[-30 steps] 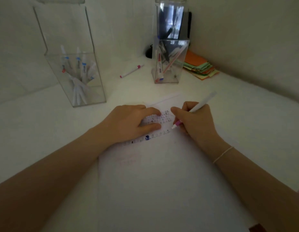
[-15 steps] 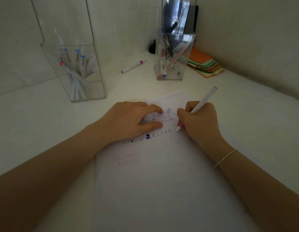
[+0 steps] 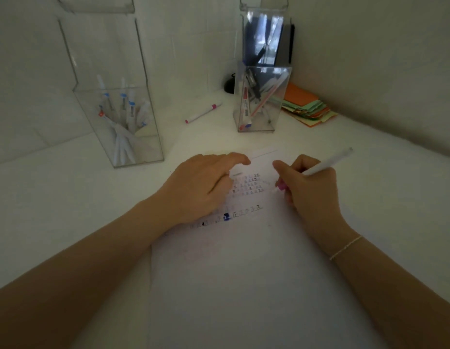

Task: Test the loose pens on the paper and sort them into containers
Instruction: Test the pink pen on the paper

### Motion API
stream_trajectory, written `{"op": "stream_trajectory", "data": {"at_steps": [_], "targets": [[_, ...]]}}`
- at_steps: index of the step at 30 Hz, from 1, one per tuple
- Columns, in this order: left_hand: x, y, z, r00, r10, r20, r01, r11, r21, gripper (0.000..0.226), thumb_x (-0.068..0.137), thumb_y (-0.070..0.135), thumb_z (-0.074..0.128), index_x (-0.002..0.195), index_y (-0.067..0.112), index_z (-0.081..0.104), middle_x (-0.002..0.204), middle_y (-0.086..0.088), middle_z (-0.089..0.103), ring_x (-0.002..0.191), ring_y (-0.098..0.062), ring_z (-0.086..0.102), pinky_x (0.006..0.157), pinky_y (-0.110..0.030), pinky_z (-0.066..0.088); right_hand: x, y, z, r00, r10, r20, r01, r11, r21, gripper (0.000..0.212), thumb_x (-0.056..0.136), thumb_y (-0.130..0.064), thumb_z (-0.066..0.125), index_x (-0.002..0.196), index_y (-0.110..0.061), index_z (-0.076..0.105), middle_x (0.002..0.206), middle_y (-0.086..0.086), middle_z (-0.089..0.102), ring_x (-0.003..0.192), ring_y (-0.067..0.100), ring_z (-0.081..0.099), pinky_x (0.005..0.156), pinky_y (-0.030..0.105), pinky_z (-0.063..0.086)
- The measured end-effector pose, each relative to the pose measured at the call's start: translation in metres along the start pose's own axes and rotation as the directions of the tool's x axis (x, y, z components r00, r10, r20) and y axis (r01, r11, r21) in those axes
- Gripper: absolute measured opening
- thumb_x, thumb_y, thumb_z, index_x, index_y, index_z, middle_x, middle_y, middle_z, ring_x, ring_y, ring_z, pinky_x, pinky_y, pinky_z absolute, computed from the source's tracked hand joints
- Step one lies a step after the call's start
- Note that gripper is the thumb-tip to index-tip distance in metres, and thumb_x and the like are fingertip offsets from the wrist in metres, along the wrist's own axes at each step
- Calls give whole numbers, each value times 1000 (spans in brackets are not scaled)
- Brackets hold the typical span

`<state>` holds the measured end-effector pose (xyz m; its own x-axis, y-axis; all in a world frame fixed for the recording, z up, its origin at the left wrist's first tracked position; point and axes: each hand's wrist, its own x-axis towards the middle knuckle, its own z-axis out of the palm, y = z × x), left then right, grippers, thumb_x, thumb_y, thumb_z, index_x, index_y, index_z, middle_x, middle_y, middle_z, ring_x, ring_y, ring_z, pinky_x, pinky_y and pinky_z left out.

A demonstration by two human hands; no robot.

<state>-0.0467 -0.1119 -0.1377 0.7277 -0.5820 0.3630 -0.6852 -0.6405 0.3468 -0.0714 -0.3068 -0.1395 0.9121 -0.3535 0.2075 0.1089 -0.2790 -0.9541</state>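
My right hand [image 3: 310, 190] holds a white pen [image 3: 319, 167] with a pink tip. My fingers are closed around it. The pink tip points down and touches the paper [image 3: 244, 273], or is just above it; I cannot tell which. The back end of the pen sticks up and away to the right.

My left hand [image 3: 201, 187] lies on the paper with nothing in it. The fingers are loosely spread and a bit bent. My pointer finger reaches toward the top edge of the sheet. The hand covers part of the marks [image 3: 246, 185].

The marks are small scribbles in rows near the top of the paper, between my two hands. One more row runs lower down, with a dark blue blot [image 3: 226, 216] in it.

The paper lies flat on the white desk [image 3: 55, 197].

At the back left stands a tall clear box [image 3: 123, 127]. It has many white pens in it, some with blue bands and one with a red bit. At the back right stands a smaller clear box [image 3: 259, 102] with a few pens leaning inside.

Between the two boxes one loose pen [image 3: 202, 112] lies on the desk. It is white with pink ends.

A pile of orange and green papers [image 3: 307, 107] sits just right of the smaller box. A thin bracelet [image 3: 346, 248] is on my right wrist.
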Motion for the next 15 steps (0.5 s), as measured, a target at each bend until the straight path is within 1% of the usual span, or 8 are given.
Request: {"op": "stream_trajectory", "data": {"at_steps": [2,4,5,6,8,11,13,15], "targets": [[3,6,2,999,38,-11,-39,997,-69,41,94,24,25,127,21,47,83,10,57,71,-5,48,70,-22,34,-1,-5,-3,997,25,71,-42,966,254,19,79,-16,71,68,-4,62,62,6,67,53,14,63,54,23,53],[4,11,6,999,37,31,-30,980,-196,33,99,17,31,130,20,42,93,10,61,68,-3,52,67,-14,36,-3,-10,-5,983,34,181,-122,856,503,12,76,-17,67,70,-7,71,72,8,71,72,24,70,70,34,59],[4,13,7,998,28,49,-14,964,-265,31,100,16,34,131,21,39,98,10,63,66,-3,54,64,-12,38,-3,-11,-5,972,46,228,-178,782,598,17,77,-16,63,66,-8,72,72,10,71,73,27,70,70,36,59],[4,14,8,998,14,57,5,948,-317,32,100,15,37,132,21,36,101,9,64,66,-4,55,64,-11,40,-2,-11,-5,966,49,253,-206,736,644,24,81,-14,58,63,-7,72,68,12,70,66,28,69,65,36,59],[5,15,6,998,-27,55,46,926,-375,35,99,14,41,132,19,33,104,10,65,72,2,56,68,-8,39,-2,-11,-6,970,26,241,-178,754,633,32,89,-7,50,62,-2,66,61,14,66,52,28,63,52,32,56],[5,16,4,996,-63,65,84,905,-417,35,98,12,44,130,18,33,103,13,65,73,7,55,69,-5,37,-2,-10,-5,974,-8,225,-124,813,568,27,88,-7,54,62,-5,58,62,15,63,48,27,58,49,31,52],[5,17,4,996,-62,65,84,903,-421,35,97,12,46,129,20,33,105,13,66,73,3,57,68,-8,40,-2,-9,-3,968,-31,249,-108,845,523,21,84,-12,60,64,-4,59,63,15,64,49,25,59,50,30,52],[4,18,4,997,-51,62,72,901,-428,35,97,14,46,128,24,34,106,15,67,74,-7,61,68,-14,45,-3,-8,-2,960,-47,276,-90,882,462,19,80,-14,63,70,1,59,63,15,65,47,23,59,48,28,51]]}}
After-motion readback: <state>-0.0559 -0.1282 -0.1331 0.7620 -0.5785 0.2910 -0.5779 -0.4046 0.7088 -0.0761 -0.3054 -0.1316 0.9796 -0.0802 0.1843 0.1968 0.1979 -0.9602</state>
